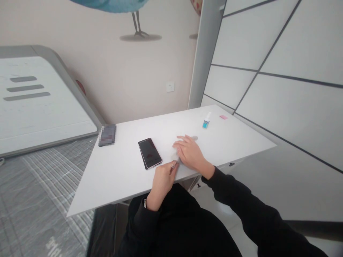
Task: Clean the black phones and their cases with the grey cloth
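My left hand (163, 178) rests at the table's near edge, its fingers curled together. A small shiny metallic spot shows at its fingers; I cannot tell whether it is a ring or a held thing. Just right of it, my right hand (189, 152) lies low over the white tabletop with fingers stretched out and somewhat apart, palm down. Nothing shows in its grip. A smartphone (150, 152) with a dark screen lies face up to the left of both hands, on top of a thin dark piece that sticks out along its left side.
A small bottle (206, 123) with a blue label and white top is at the table's far right, near a pink slip (223, 117). A blurred dark packet (107, 135) lies at the far left corner. White panels (294, 107) border the right side.
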Demonstrator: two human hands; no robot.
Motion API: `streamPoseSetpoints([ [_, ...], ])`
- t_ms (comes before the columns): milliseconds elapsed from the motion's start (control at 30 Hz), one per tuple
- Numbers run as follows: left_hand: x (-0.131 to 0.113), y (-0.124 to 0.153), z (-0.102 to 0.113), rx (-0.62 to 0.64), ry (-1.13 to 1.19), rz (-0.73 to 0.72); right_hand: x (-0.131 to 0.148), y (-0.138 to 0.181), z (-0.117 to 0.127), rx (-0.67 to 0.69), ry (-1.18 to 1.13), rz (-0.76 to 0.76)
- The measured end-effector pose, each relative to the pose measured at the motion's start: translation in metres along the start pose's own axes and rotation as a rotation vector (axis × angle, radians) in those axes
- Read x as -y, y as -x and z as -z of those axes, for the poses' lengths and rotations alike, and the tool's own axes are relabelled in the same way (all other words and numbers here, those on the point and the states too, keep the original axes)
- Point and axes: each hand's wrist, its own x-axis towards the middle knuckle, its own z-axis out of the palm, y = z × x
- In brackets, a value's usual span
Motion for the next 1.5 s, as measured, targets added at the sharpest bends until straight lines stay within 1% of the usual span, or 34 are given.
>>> streamPoseSetpoints([
  [100,0.007,0.001,-0.006,0.014,-0.067,0.026,0.04,0.012,-0.003,0.048,-0.102,0.147],
  [133,0.009,0.002,-0.007,0.015,-0.064,0.023,0.047,0.014,-0.003,0.055,-0.125,0.171],
  [167,0.01,0.002,-0.007,0.017,-0.061,0.02,0.048,0.015,-0.002,0.056,-0.132,0.176],
  [233,0.008,0.002,-0.004,0.023,-0.054,0.017,0.034,0.01,0.0,0.053,-0.108,0.14],
  [367,-0.003,0.001,0.005,-0.002,0.073,-0.012,-0.021,-0.006,0.003,0.023,0.0,-0.076],
  [400,-0.005,0.001,0.006,-0.012,0.111,-0.019,-0.027,-0.008,0.002,0.011,0.016,-0.115],
  [433,-0.005,0.001,0.005,-0.015,0.122,-0.02,-0.027,-0.008,0.001,0.001,0.021,-0.129],
  [500,-0.003,0.001,0.002,0.003,0.066,-0.003,-0.009,-0.003,-0.002,0.003,-0.004,-0.074],
  [600,0.004,0.001,-0.005,0.037,-0.041,0.027,0.035,0.012,-0.004,0.042,-0.088,0.084],
  [667,0.007,0.002,-0.007,0.043,-0.054,0.031,0.05,0.018,-0.002,0.055,-0.118,0.139],
  [700,0.007,0.002,-0.007,0.047,-0.056,0.029,0.048,0.019,-0.001,0.053,-0.116,0.143],
  [767,0.003,0.002,-0.004,0.054,-0.047,0.016,0.028,0.015,0.002,0.049,-0.082,0.109],
  [867,-0.005,0.002,0.003,0.028,0.04,-0.021,-0.02,0.004,0.006,0.031,0.002,-0.055],
  [900,-0.007,0.002,0.005,0.015,0.07,-0.032,-0.03,0.0,0.006,0.023,0.02,-0.101],
  [933,-0.008,0.001,0.006,0.004,0.087,-0.037,-0.035,-0.003,0.006,0.015,0.028,-0.126],
  [967,-0.008,0.001,0.005,0.002,0.08,-0.033,-0.034,-0.004,0.005,0.009,0.028,-0.12],
  [1000,-0.007,0.001,0.004,0.008,0.051,-0.019,-0.026,-0.003,0.003,0.009,0.015,-0.084],
  [1100,0.001,0.0,-0.004,0.036,-0.056,0.035,0.021,0.006,-0.005,0.044,-0.078,0.083],
  [1133,0.004,-0.001,-0.007,0.04,-0.077,0.046,0.036,0.01,-0.006,0.055,-0.102,0.109],
  [1167,0.006,-0.001,-0.008,0.043,-0.087,0.049,0.047,0.013,-0.007,0.056,-0.117,0.136],
  [1200,0.007,0.0,-0.009,0.045,-0.088,0.048,0.053,0.014,-0.007,0.057,-0.127,0.152],
  [1233,0.008,0.0,-0.009,0.051,-0.087,0.047,0.053,0.013,-0.006,0.056,-0.127,0.16],
  [1300,0.005,0.001,-0.005,0.061,-0.08,0.044,0.034,0.006,-0.002,0.069,-0.103,0.133],
  [1400,-0.003,0.002,0.002,0.033,-0.007,0.02,-0.01,-0.009,0.003,0.095,-0.021,-0.048],
  [1433,-0.005,0.001,0.004,0.015,0.032,0.006,-0.02,-0.013,0.004,0.095,0.002,-0.102],
  [1467,-0.006,0.001,0.005,0.0,0.065,-0.005,-0.025,-0.015,0.004,0.095,0.016,-0.139],
  [1500,-0.007,0.001,0.005,-0.007,0.077,-0.007,-0.024,-0.015,0.004,0.096,0.018,-0.145],
])
